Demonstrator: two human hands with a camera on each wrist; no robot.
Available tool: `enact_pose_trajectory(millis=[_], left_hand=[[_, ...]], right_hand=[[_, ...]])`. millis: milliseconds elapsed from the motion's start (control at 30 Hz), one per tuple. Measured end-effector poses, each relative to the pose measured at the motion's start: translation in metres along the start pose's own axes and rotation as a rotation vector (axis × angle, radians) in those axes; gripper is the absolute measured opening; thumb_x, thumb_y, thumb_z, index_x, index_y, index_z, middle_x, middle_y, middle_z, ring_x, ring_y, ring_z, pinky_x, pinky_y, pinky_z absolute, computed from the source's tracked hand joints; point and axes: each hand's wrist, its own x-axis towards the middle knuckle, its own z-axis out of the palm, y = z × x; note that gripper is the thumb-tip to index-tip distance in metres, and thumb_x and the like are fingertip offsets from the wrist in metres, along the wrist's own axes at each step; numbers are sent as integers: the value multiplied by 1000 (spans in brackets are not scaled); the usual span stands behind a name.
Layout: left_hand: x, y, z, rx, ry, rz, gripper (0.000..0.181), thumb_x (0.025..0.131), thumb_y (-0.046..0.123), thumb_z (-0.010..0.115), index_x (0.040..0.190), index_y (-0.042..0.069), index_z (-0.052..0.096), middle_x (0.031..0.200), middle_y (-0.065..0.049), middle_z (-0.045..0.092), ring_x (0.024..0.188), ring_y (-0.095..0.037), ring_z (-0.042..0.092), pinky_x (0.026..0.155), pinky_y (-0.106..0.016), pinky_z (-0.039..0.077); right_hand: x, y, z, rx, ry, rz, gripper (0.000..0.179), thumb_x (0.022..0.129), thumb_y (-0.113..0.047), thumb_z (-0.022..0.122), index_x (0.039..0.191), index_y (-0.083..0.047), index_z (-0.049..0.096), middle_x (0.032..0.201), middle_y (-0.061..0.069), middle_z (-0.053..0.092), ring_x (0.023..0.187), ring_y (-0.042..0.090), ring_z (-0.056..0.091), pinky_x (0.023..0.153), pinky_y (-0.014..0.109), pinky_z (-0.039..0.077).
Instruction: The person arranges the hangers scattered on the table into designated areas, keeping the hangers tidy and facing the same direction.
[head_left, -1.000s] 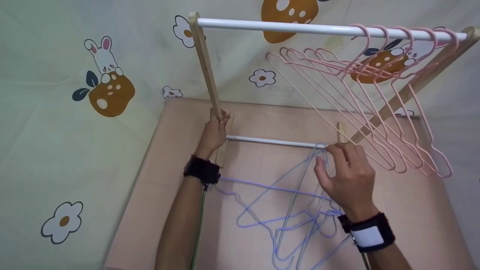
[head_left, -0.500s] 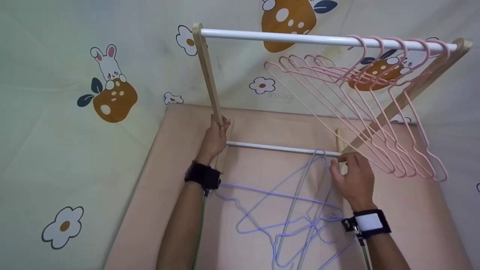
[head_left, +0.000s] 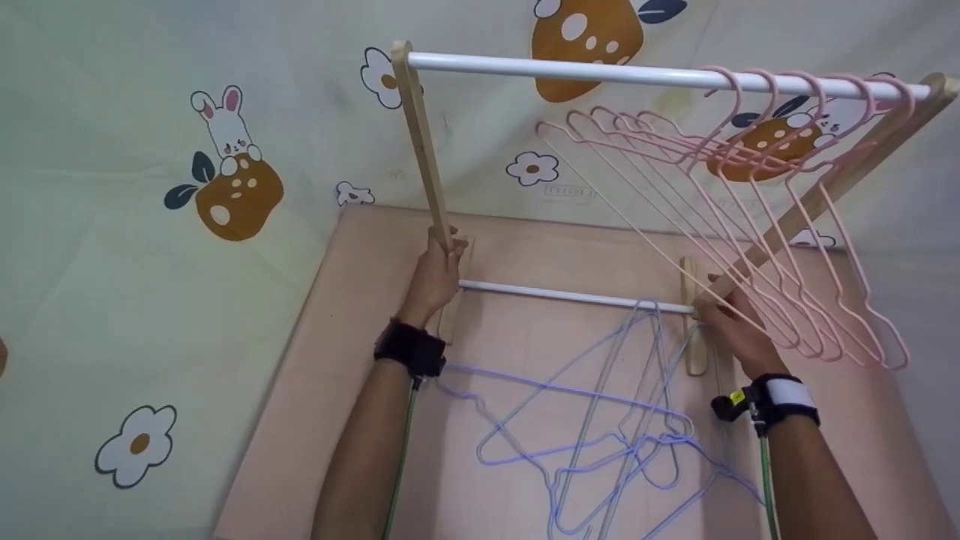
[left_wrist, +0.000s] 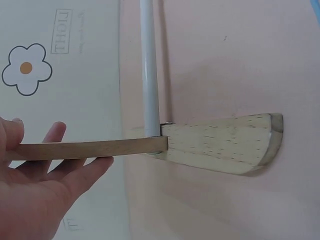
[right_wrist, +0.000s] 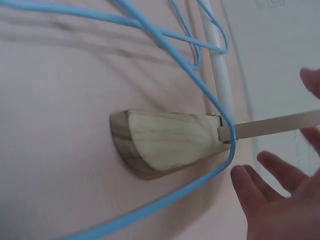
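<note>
A small clothes rack has a white top bar [head_left: 525, 66] and wooden side posts. My left hand [head_left: 435, 277] grips the left post [head_left: 424, 150] low down; in the left wrist view its thumb lies above the post [left_wrist: 100, 149] and the fingers below. At the right post [head_left: 862, 169], my right hand [head_left: 739, 330] reaches round the lower end. The right wrist view shows spread fingers [right_wrist: 280, 172] beside this post [right_wrist: 275, 125], the thumb apart from it. Several pink hangers [head_left: 739, 84] hang at the bar's right end.
Several blue hangers [head_left: 562, 388] lie tangled in front of the lower white bar [head_left: 555, 295], a few overlapping it. One blue hanger [right_wrist: 155, 33] crosses close by the right wooden foot [right_wrist: 165, 140]. A patterned cloth [head_left: 127, 300] covers the wall behind.
My right hand has left the blue hangers by the lower bar and moved right to the right post's base. My left hand keeps its grip on the left post.
</note>
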Motion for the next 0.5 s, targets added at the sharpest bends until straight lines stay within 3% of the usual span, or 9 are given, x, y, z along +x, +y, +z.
enact_pose_trajectory(millis=[67, 167, 300, 400, 500], left_hand=[[-3, -1, 0, -1, 16, -19, 41, 118, 8, 47, 157, 5, 35, 147, -28, 62, 131, -38, 65, 103, -54, 55], [-12, 1, 2, 9, 62, -64, 56, 116, 14, 55, 165, 5, 30, 155, -27, 55, 132, -39, 62, 103, -56, 53], [-38, 7, 8, 79, 185, -67, 71, 108, 12, 66, 167, -2, 28, 163, -29, 41, 146, -43, 47, 116, -57, 42], [-67, 18, 20, 151, 284, 34, 73, 100, 4, 72, 162, -7, 35, 161, -31, 39, 150, -46, 39, 123, -57, 34], [-103, 34, 43, 248, 293, 196, 70, 93, 4, 76, 154, -6, 44, 159, -30, 42, 152, -49, 36, 124, -63, 28]], right_hand=[[3, 3, -2, 38, -72, 26, 82, 114, -55, 55, 178, -23, 16, 179, 24, 20, 163, 48, 20, 124, 71, 20], [1, 8, -7, 16, -109, 93, 83, 112, -65, 50, 179, -30, 14, 183, 19, 9, 166, 48, 6, 124, 77, 10], [-1, 12, -13, -68, -128, 189, 91, 107, -77, 43, 178, -27, 13, 182, 20, 6, 164, 53, 2, 123, 79, 6], [1, 14, -13, -88, -170, 207, 95, 108, -76, 42, 177, -20, 7, 181, 22, 3, 164, 53, 0, 125, 75, 5], [5, 17, -10, -31, -231, 143, 88, 115, -62, 42, 176, -16, -1, 182, 19, -4, 165, 45, -6, 129, 66, 2]])
